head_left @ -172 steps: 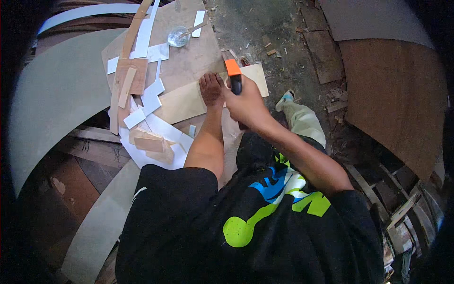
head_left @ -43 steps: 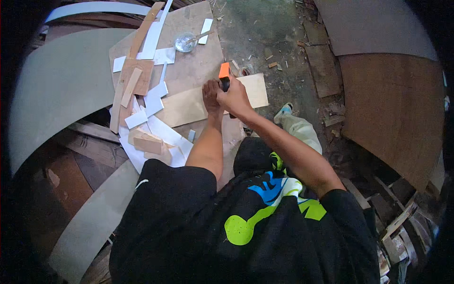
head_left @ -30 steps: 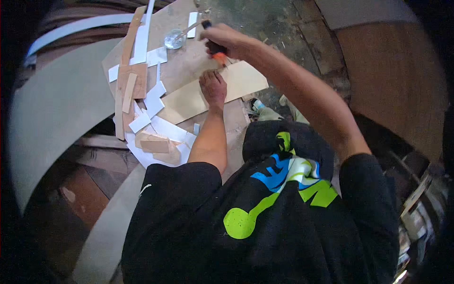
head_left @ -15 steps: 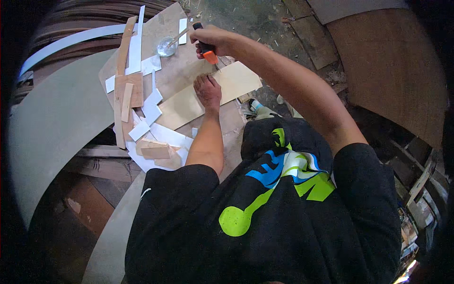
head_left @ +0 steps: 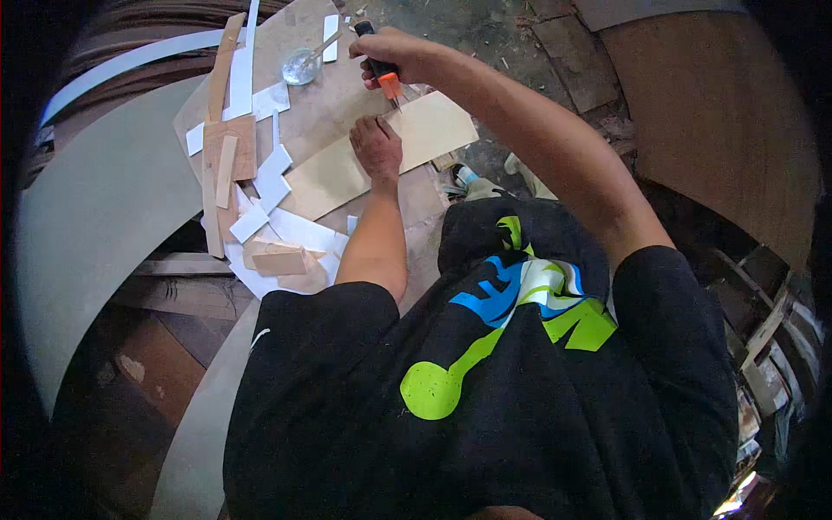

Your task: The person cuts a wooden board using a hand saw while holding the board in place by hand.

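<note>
A pale rectangular wooden board (head_left: 433, 130) lies at a slant on the work table. My left hand (head_left: 377, 147) rests on its middle, fingers slightly bent and pressing down on the surface. In my right hand (head_left: 390, 56) is a black-and-orange utility knife (head_left: 389, 85), gripped by the handle. Its thin metal tip points down at the board's far edge, just beyond my left fingers. Whether the tip touches the wood is too small to tell. Left of the knife stands a clear container (head_left: 301, 68) of whitish stuff with a stick leaning in it.
White offcuts (head_left: 274, 178) and wooden strips (head_left: 227, 169) lie piled along the table's left side. Small wood blocks (head_left: 279, 263) sit near my left elbow. A large grey sheet (head_left: 95, 208) curves at the left, and a brown panel (head_left: 711, 121) stands at the right.
The whole scene sits slightly higher in the picture. My left hand stays on the board, and my right hand still holds the knife near the same edge, with little visible movement.
</note>
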Available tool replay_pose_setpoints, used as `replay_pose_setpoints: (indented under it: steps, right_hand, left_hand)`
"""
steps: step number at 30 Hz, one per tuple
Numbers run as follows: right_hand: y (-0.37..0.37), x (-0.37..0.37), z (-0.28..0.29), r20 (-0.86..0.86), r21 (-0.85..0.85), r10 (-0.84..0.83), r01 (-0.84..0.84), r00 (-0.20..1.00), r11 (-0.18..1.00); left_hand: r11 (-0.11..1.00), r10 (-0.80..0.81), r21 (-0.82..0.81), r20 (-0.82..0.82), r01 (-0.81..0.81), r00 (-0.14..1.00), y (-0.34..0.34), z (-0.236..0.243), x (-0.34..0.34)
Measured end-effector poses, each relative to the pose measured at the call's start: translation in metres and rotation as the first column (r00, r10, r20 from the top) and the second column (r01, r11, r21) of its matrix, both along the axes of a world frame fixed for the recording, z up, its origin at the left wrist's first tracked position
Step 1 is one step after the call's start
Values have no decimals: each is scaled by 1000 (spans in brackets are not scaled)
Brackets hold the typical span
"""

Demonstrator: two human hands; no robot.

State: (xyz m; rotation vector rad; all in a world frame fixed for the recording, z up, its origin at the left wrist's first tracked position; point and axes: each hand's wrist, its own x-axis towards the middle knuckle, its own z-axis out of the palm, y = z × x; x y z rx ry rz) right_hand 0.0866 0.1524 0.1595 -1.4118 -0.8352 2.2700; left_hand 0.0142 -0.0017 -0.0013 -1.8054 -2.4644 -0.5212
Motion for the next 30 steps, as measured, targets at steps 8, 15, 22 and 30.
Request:
replay_pose_setpoints:
  steps: [8,15,22,30]
  right_hand:
    - [-10,1,6,38,142,5,-10,999,990]
    - [-2,8,-13,278,305,131,-217,952,927]
    - [-25,13,-15,93,197,116,-132,989,971]
    - [-44,7,-17,279,242,12,-82,960,967]
  left_hand:
    - [1000,-23,18,54,22,998,-1,1,-3]
    - [999,2,-38,23,-2,1000,0,6,3]
    - [996,-39,86,99,30,994,-3,5,-1]
    - [994,-81,74,-59,85,995,-2,-4,-4]
